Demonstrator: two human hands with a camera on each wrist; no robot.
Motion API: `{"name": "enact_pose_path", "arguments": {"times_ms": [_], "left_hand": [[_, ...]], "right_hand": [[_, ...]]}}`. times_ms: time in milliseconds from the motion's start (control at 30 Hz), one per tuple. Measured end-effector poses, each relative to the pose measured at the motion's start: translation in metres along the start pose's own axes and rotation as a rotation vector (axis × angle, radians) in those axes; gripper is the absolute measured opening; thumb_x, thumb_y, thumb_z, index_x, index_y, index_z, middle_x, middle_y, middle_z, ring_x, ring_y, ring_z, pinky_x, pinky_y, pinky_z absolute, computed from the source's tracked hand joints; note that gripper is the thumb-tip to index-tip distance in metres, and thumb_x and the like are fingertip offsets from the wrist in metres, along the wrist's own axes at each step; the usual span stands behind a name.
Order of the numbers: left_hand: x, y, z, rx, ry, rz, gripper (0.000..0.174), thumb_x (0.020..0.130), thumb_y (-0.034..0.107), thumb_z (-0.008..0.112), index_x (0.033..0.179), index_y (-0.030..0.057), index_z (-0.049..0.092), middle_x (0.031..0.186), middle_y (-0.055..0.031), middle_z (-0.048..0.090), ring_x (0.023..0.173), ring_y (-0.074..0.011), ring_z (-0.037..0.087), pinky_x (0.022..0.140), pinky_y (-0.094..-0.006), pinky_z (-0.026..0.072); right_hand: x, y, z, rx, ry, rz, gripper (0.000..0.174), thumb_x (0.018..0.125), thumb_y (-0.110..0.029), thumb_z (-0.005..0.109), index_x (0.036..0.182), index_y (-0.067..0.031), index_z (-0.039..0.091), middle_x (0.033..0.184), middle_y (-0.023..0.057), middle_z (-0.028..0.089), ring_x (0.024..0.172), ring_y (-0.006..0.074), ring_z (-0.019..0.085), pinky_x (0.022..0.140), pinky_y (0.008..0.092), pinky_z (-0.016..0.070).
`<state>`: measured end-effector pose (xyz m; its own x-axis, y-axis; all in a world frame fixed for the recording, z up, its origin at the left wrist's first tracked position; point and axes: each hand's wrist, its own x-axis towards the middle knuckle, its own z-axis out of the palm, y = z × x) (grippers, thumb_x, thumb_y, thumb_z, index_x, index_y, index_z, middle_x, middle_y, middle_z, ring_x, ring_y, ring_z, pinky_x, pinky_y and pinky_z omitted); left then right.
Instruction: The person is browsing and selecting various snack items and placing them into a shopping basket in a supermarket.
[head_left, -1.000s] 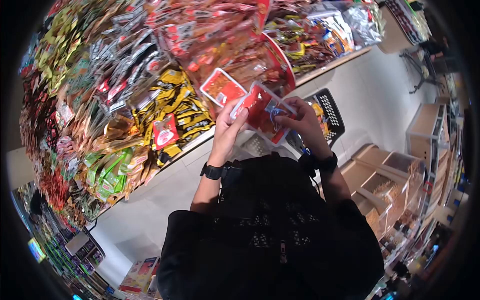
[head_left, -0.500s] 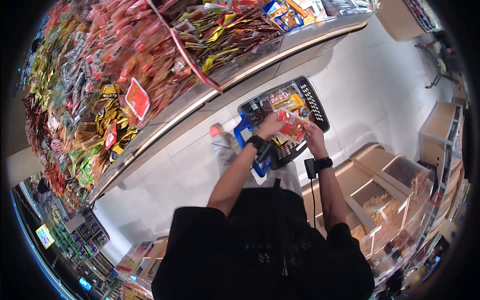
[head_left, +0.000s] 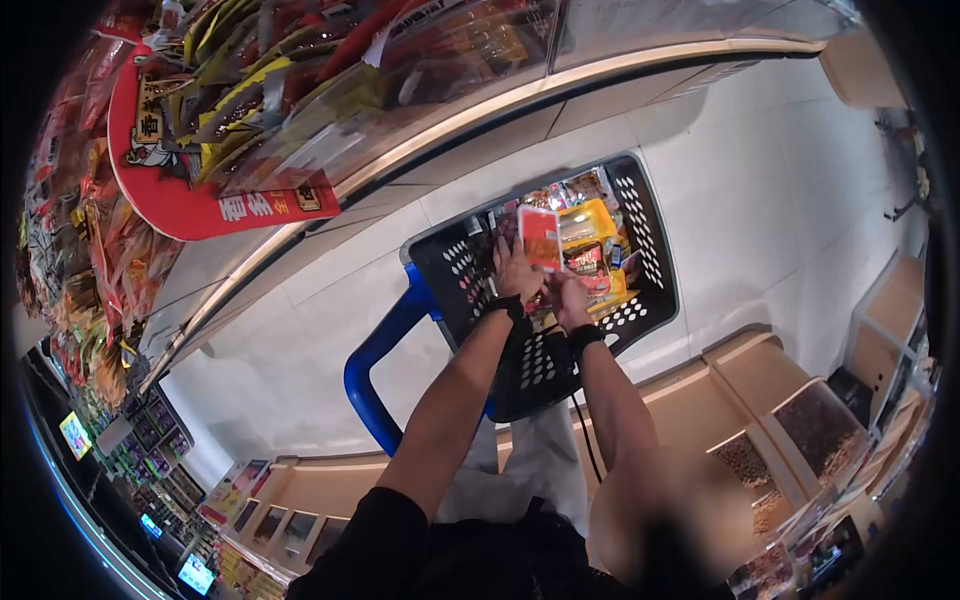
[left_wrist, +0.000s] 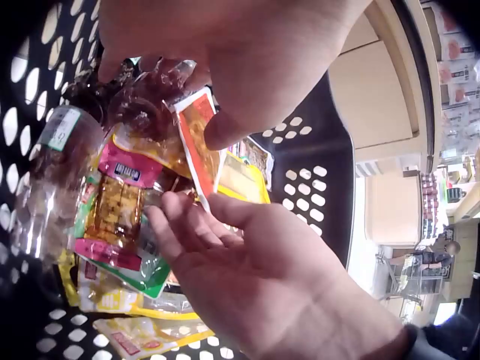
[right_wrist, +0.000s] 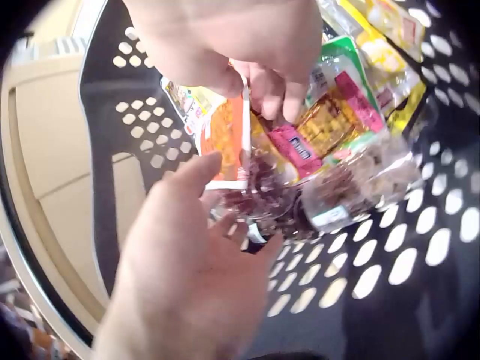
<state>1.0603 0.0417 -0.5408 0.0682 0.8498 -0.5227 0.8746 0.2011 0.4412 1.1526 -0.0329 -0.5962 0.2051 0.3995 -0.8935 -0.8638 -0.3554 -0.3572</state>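
Note:
Both hands are inside a black perforated shopping basket [head_left: 665,290]. My right hand [head_left: 570,300] pinches the lower end of a flat red-and-orange snack packet [head_left: 541,238] between thumb and fingers. The packet stands tilted above the other goods. Close on its left is my left hand [head_left: 517,273], fingers extended and spread; in the right wrist view the left thumb meets the packet's edge, while the fingers reach toward clear bags of dark-red food [right_wrist: 262,195]. Beneath the right hand lies a pink-and-amber snack bag [left_wrist: 120,202]. Yellow packs [head_left: 588,222] lie right of the packet.
A blue handle [head_left: 375,370] sticks out at the basket's left. Along the upper left runs a display shelf heaped with bagged snacks [head_left: 230,120], with a red sign [head_left: 170,205] at its edge. Wooden bins of loose goods [head_left: 740,465] stand at the lower right.
The hands have gone from over the snack display to the basket, carrying the red packet. Over the last half second they have lowered into it, and the left hand's fingers have spread.

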Motion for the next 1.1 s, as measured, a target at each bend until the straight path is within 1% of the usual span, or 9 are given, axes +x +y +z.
{"name": "enact_pose_path", "arguments": {"times_ms": [100, 233, 367, 433, 500, 633, 800, 1000, 1100], "left_hand": [[-0.025, 0.006, 0.002, -0.007, -0.046, 0.015, 0.069, 0.074, 0.024, 0.063, 0.136, 0.0053, 0.037, 0.147, -0.0206, 0.021, 0.132, -0.0407, 0.026, 0.108, -0.0409, 0.0286], [-0.108, 0.003, -0.022, -0.002, -0.184, -0.079, 0.060, 0.078, 0.033, 0.061, 0.131, 0.0091, 0.046, 0.137, -0.0206, 0.038, 0.124, -0.0386, 0.038, 0.103, -0.0422, 0.0338], [-0.196, 0.049, -0.137, -0.338, -0.479, -0.043, 0.051, 0.081, 0.036, 0.060, 0.122, 0.0062, 0.054, 0.113, -0.0171, 0.061, 0.106, -0.0347, 0.056, 0.092, -0.0395, 0.0435], [-0.255, 0.061, -0.192, -0.454, -0.386, 0.012, 0.043, 0.085, 0.031, 0.060, 0.119, 0.0036, 0.056, 0.103, -0.0153, 0.064, 0.097, -0.0265, 0.062, 0.083, -0.0341, 0.0479], [-0.308, 0.049, -0.245, -0.754, -0.406, 0.358, 0.033, 0.091, 0.022, 0.057, 0.117, 0.0013, 0.056, 0.101, -0.0093, 0.064, 0.095, -0.0151, 0.060, 0.082, -0.0286, 0.0475], [-0.367, -0.007, -0.319, -1.009, -0.340, 0.389, 0.027, 0.095, 0.018, 0.051, 0.114, -0.0004, 0.058, 0.099, -0.0058, 0.063, 0.091, -0.0108, 0.058, 0.082, -0.0248, 0.0470], [-0.371, -0.106, -0.385, -0.951, 0.146, 0.200, 0.022, 0.092, 0.016, 0.053, 0.104, -0.0004, 0.061, 0.091, -0.0055, 0.066, 0.080, -0.0103, 0.060, 0.073, -0.0238, 0.0483], [-0.370, -0.200, -0.478, -1.094, 0.068, 0.131, 0.021, 0.091, 0.017, 0.053, 0.104, 0.0021, 0.062, 0.089, -0.0055, 0.066, 0.079, -0.0104, 0.060, 0.070, -0.0237, 0.0478], [-0.363, -0.236, -0.515, -1.033, 0.026, 0.194, 0.022, 0.093, 0.019, 0.053, 0.105, 0.0031, 0.061, 0.091, -0.0042, 0.066, 0.078, -0.0103, 0.058, 0.070, -0.0249, 0.0470]], "right_hand": [[-0.019, -0.008, -0.017, -0.268, -0.025, 0.017, 0.008, 0.088, -0.008, 0.050, 0.090, -0.0068, 0.057, 0.085, 0.0037, 0.061, 0.075, 0.0146, 0.058, 0.068, 0.0318, 0.0517], [-0.108, 0.001, -0.053, -0.294, -0.156, -0.017, 0.006, 0.088, -0.005, 0.052, 0.091, -0.0006, 0.055, 0.079, 0.0083, 0.062, 0.066, 0.0161, 0.062, 0.059, 0.0254, 0.0532], [-0.214, -0.023, -0.056, -0.426, -0.162, 0.022, 0.014, 0.085, 0.002, 0.054, 0.098, 0.0040, 0.058, 0.082, 0.0073, 0.061, 0.065, 0.0143, 0.057, 0.060, 0.0215, 0.0480], [-0.260, -0.027, -0.055, -0.432, -0.218, 0.004, 0.014, 0.085, 0.002, 0.054, 0.097, 0.0055, 0.060, 0.079, 0.0079, 0.060, 0.063, 0.0132, 0.055, 0.055, 0.0215, 0.0450], [-0.312, -0.033, -0.047, -0.510, -0.329, -0.079, 0.006, 0.085, -0.003, 0.059, 0.083, 0.0012, 0.062, 0.073, 0.0055, 0.059, 0.059, 0.0097, 0.052, 0.050, 0.0205, 0.0388], [-0.390, -0.032, -0.004, -0.726, -0.267, -0.322, 0.031, 0.088, -0.027, 0.063, 0.064, -0.0116, 0.052, 0.051, -0.0046, 0.044, 0.040, 0.0054, 0.039, 0.040, 0.0198, 0.0282], [-0.465, -0.010, 0.127, -0.734, -0.473, -0.490, 0.039, 0.093, -0.034, 0.055, 0.063, -0.0103, 0.048, 0.052, -0.0026, 0.045, 0.044, 0.0050, 0.042, 0.042, 0.0203, 0.0337], [-0.494, 0.070, 0.317, -0.906, -0.710, -0.778, 0.020, 0.088, -0.021, 0.062, 0.091, -0.0020, 0.057, 0.071, 0.0031, 0.059, 0.057, 0.0097, 0.054, 0.051, 0.0226, 0.0426], [-0.524, 0.096, 0.408, -1.232, -0.610, -1.502, 0.024, 0.080, -0.005, 0.058, 0.104, -0.0004, 0.056, 0.099, 0.0145, 0.059, 0.088, 0.0274, 0.058, 0.078, 0.0359, 0.0465]]}}
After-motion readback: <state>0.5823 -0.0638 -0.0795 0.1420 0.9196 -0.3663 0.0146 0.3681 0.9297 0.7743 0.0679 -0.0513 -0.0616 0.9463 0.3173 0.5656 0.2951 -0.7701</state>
